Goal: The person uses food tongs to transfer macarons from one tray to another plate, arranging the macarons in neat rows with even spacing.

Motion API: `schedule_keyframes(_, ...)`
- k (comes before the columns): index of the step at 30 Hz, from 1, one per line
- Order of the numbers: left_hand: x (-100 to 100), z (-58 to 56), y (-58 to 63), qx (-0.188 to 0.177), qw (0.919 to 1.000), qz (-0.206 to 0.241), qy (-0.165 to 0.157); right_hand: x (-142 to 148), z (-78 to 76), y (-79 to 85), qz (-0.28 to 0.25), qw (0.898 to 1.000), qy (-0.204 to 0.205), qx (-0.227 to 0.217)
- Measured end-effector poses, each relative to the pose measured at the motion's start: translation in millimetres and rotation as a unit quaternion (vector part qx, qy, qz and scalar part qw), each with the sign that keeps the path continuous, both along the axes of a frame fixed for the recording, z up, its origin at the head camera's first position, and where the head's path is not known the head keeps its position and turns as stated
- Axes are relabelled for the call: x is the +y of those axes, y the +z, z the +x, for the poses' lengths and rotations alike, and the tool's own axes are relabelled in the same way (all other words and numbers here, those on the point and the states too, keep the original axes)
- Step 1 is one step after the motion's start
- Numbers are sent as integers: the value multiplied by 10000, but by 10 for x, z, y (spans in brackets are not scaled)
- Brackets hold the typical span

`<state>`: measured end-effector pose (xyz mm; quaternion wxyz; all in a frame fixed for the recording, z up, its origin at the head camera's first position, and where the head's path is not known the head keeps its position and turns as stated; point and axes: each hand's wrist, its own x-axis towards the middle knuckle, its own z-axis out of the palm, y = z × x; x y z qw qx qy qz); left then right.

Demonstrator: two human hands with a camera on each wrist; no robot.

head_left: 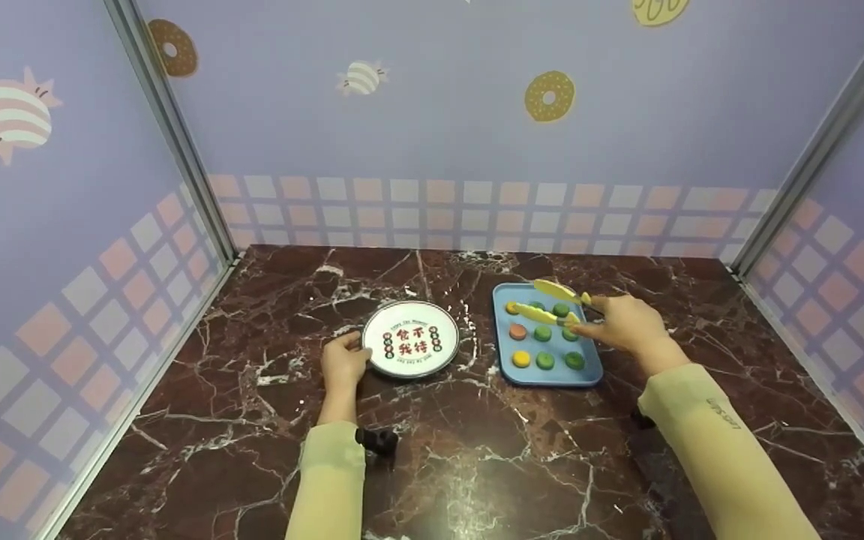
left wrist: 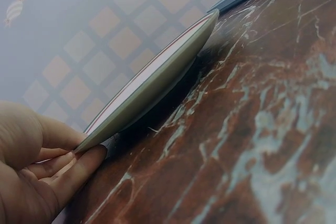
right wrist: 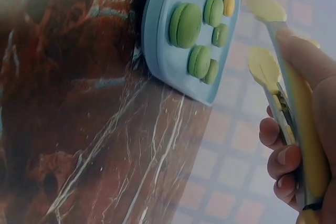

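My left hand (head_left: 345, 363) pinches the left rim of a white plate (head_left: 411, 361) printed with red characters. In the left wrist view, the thumb lies on top of the plate's rim and the fingers are beneath it. My right hand (head_left: 631, 328) grips a pair of yellow tongs (right wrist: 302, 124), whose two tips stand apart above a blue tray (head_left: 504, 373). Nothing is between the tips. Several macarons sit on the tray in rows: green ones (head_left: 543, 333), an orange-red one (head_left: 517, 331) and yellow ones (head_left: 522, 359). The tongs partly cover the back rows.
Both plate and tray are on a dark red marbled table (head_left: 439, 465), the tray to the plate's right. Lilac panels (head_left: 447, 127) with a tile pattern rise at the back and both sides. A black wrist device (head_left: 378, 441) sits by the left cuff.
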<state>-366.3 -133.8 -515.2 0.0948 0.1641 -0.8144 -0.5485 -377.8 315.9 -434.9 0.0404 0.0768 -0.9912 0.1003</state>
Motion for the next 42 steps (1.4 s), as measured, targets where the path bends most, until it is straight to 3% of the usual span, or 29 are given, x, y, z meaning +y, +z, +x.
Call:
schedule_keyframes(12, -7, -11, -3, -76, 10000, -27, 16, -215, -157, 10, 419, 9986, 188, -260)
schedule_keyframes(42, -9, -14, 0, -57, 9996, 286, -66, -313, -242, 59, 861, 9948, 237, -485)
